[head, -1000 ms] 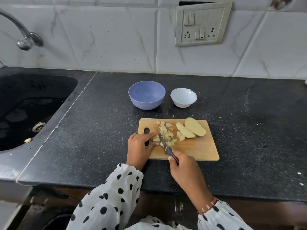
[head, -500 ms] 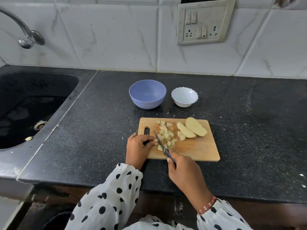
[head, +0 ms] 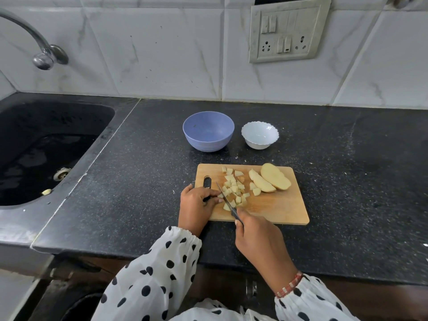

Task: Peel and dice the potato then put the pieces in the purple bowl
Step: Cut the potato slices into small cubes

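A wooden cutting board (head: 278, 208) lies on the black counter. On it sit a heap of diced potato pieces (head: 235, 188) and two peeled potato slabs (head: 274, 179) at the far right. My right hand (head: 257, 235) grips the handle of a knife (head: 225, 196), whose blade slants down onto the board at the left edge of the dice. My left hand (head: 198, 203) rests on the board's left end, its curled fingertips pinching a small potato piece against the blade. The purple bowl (head: 208, 135) stands empty behind the board.
A small white scalloped bowl (head: 259, 135) stands right of the purple one. A black sink (head: 41, 149) with a tap (head: 44, 56) fills the left side. A switch and socket panel (head: 287, 31) hangs on the tiled wall.
The knife blade has shifted slightly left toward my left fingertips and come down again. Both hands stay at the board's near left; the slabs and bowls have not moved.
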The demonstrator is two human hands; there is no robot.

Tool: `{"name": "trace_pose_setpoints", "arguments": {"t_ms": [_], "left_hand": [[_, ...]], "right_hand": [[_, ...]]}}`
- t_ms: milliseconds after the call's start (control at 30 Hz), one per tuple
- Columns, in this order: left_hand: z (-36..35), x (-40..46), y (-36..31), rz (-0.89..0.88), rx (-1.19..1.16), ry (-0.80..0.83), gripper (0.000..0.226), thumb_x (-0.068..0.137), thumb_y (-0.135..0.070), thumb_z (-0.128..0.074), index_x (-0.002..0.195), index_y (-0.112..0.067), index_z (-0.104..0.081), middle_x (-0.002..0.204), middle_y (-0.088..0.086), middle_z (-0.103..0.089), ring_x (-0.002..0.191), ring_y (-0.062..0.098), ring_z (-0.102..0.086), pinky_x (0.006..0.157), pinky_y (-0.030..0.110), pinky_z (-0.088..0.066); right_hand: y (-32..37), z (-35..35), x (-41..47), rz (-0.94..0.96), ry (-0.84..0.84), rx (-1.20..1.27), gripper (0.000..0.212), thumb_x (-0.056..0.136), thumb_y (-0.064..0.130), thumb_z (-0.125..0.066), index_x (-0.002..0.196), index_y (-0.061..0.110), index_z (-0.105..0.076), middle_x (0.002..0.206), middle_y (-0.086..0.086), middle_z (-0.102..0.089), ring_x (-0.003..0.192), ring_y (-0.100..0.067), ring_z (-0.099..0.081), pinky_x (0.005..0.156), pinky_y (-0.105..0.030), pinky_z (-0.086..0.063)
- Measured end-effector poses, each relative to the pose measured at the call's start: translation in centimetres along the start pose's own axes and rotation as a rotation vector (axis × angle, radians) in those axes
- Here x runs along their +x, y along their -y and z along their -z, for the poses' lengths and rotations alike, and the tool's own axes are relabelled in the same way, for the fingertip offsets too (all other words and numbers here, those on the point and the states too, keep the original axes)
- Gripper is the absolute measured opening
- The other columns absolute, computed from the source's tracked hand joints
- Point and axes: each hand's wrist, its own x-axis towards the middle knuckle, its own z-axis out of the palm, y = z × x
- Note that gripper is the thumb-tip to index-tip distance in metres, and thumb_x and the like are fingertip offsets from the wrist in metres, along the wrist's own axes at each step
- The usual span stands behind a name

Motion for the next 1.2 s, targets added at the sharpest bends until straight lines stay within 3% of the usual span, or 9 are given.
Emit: {"name": "trace_pose_setpoints", "arguments": {"t_ms": [133, 400, 567, 733, 833, 933, 1067, 1200], "left_hand": [[0.1, 0.3, 0.1, -0.005, 0.01, -0.004, 0.013, 0.069, -0.019, -0.078, 0.081, -0.017, -0.074, 0.079, -0.004, -0.072, 0.072, -0.001, -0.056, 0.098, 0.038, -0.031], [0.1, 0.1, -0.1, -0.045, 0.084, 0.001, 0.012, 0.07, -0.018, -0.078, 0.081, -0.017, -0.073, 0.079, -0.006, -0.071, 0.073, 0.012, -0.064, 0.097, 0.038, -0.031], [0.1, 0.1, -0.1, -0.058, 0.095, 0.009, 0.013, 0.07, -0.019, -0.077, 0.082, -0.019, -0.072, 0.08, -0.007, -0.07, 0.078, 0.012, -0.064, 0.098, 0.031, -0.027], [0.1, 0.2, -0.2, -0.048, 0.089, 0.026, 0.014, 0.068, -0.022, -0.072, 0.081, -0.019, -0.071, 0.077, -0.007, -0.069, 0.075, 0.012, -0.063, 0.098, 0.028, -0.023], [0.2, 0.2, -0.4, -0.024, 0.07, 0.035, 0.016, 0.068, -0.019, -0.075, 0.084, -0.02, -0.072, 0.079, -0.006, -0.07, 0.078, 0.013, -0.064, 0.1, 0.033, -0.026], [0.3, 0.2, -0.2, -0.036, 0.077, 0.046, 0.019, 0.069, -0.017, -0.077, 0.087, -0.02, -0.072, 0.08, -0.006, -0.07, 0.079, 0.014, -0.064, 0.099, 0.036, -0.028], [0.2, 0.5, -0.1, -0.004, 0.029, 0.055, 0.022, 0.068, -0.017, -0.079, 0.089, -0.018, -0.072, 0.082, -0.008, -0.071, 0.081, 0.01, -0.064, 0.098, 0.036, -0.032], [0.4, 0.7, -0.2, -0.03, -0.005, 0.038, 0.02, 0.061, -0.013, -0.082, 0.079, -0.012, -0.073, 0.077, -0.001, -0.07, 0.075, 0.003, -0.057, 0.077, 0.02, -0.04]], "right_hand": [[0.2, -0.1, 0.7, 0.009, -0.009, -0.025, 0.042, 0.099, 0.028, -0.035, 0.141, 0.02, -0.038, 0.098, 0.002, -0.064, 0.083, -0.012, -0.06, 0.062, -0.021, -0.043], [-0.2, 0.2, 0.1, -0.022, 0.0, -0.025, 0.041, 0.099, 0.029, -0.037, 0.139, 0.023, -0.04, 0.094, 0.004, -0.064, 0.081, -0.011, -0.06, 0.062, -0.022, -0.046], [0.7, -0.3, 0.0, -0.034, 0.005, -0.129, 0.044, 0.098, 0.025, -0.039, 0.141, 0.019, -0.034, 0.091, 0.002, -0.064, 0.067, -0.011, -0.052, 0.056, -0.024, -0.039], [0.7, -0.2, 0.0, -0.039, 0.015, -0.14, 0.045, 0.098, 0.023, -0.04, 0.141, 0.019, -0.033, 0.095, 0.001, -0.064, 0.08, -0.014, -0.062, 0.058, -0.025, -0.038], [0.0, 0.5, -0.2, -0.04, 0.003, -0.057, 0.039, 0.098, 0.025, -0.04, 0.137, 0.022, -0.041, 0.096, 0.002, -0.064, 0.077, -0.012, -0.058, 0.059, -0.022, -0.037], [-0.7, 0.8, 0.2, -0.147, 0.02, 0.179, 0.038, 0.096, 0.027, -0.044, 0.133, 0.021, -0.05, 0.1, 0.003, -0.066, 0.073, -0.009, -0.056, 0.06, -0.021, -0.042], [-0.6, 0.7, 0.4, -0.232, 0.019, 0.371, 0.038, 0.096, 0.025, -0.048, 0.132, 0.016, -0.052, 0.114, 0.0, -0.065, 0.094, -0.015, -0.062, 0.077, -0.024, -0.048], [-0.1, 0.3, 0.2, -0.202, -0.006, 0.356, 0.04, 0.095, 0.028, -0.048, 0.134, 0.018, -0.051, 0.11, 0.001, -0.066, 0.085, -0.013, -0.062, 0.071, -0.024, -0.051]]}}
